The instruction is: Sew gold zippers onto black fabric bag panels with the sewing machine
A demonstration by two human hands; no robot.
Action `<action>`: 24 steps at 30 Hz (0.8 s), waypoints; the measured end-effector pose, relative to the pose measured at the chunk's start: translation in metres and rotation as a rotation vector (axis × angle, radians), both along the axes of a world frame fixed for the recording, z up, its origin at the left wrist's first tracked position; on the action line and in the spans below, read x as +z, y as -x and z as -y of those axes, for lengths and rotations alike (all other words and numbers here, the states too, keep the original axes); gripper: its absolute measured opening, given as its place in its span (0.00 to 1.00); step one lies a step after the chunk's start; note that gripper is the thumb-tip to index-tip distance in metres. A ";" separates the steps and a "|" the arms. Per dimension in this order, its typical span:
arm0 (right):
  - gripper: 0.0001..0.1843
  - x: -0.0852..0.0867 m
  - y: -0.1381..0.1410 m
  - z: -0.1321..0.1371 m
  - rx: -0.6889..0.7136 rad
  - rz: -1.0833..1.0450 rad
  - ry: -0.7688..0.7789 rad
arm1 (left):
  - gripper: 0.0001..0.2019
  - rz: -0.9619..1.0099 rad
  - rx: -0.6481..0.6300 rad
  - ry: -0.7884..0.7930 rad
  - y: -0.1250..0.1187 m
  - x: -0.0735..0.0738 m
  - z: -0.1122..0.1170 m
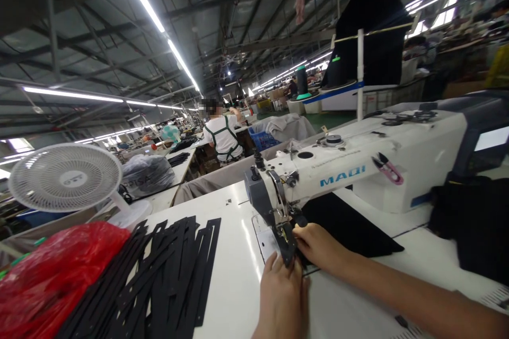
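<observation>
A white sewing machine (358,169) stands on the white table (234,270). Both my hands meet at its needle area. My left hand (280,296) rests on the table in front of the presser foot, its fingers curled and pinching a small piece of black fabric (288,254) under the foot. My right hand (318,246) comes in from the right, fingers closed on the same black piece beside the needle. More black fabric (350,225) lies under the machine's arm behind my right hand.
A pile of several black fabric strips (167,275) lies left of my hands, next to a red plastic bag (51,270). A white desk fan (66,177) stands at the far left. Pink snips (387,168) hang on the machine. Another worker (222,135) sits further back.
</observation>
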State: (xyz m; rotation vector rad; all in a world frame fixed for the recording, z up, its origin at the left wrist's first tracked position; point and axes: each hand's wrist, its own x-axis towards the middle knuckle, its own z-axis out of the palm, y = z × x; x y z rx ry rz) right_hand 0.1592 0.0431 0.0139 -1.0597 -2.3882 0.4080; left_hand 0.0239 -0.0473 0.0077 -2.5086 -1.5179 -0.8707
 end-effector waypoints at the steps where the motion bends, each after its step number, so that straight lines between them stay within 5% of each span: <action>1: 0.13 0.000 0.002 -0.003 -0.023 -0.006 0.005 | 0.17 -0.019 -0.013 -0.018 0.000 0.000 -0.002; 6: 0.14 0.000 0.020 -0.030 -0.220 -0.035 0.063 | 0.16 -0.052 -0.041 -0.026 0.000 0.004 -0.001; 10: 0.13 0.004 0.017 -0.030 -0.294 -0.066 0.087 | 0.08 0.015 0.119 -0.015 -0.002 0.010 0.010; 14: 0.08 0.004 -0.011 0.014 -0.077 -0.102 -0.029 | 0.07 -0.011 0.344 -0.120 0.002 0.006 0.013; 18: 0.15 -0.010 -0.030 0.056 0.196 -0.115 -0.325 | 0.19 -0.080 0.214 -0.228 0.006 0.003 0.004; 22: 0.18 -0.017 -0.032 0.061 0.210 -0.067 -0.364 | 0.15 0.057 0.262 -0.158 0.008 0.007 -0.003; 24: 0.18 -0.016 -0.032 0.058 0.221 -0.058 -0.350 | 0.15 0.032 0.185 -0.146 0.010 0.008 -0.005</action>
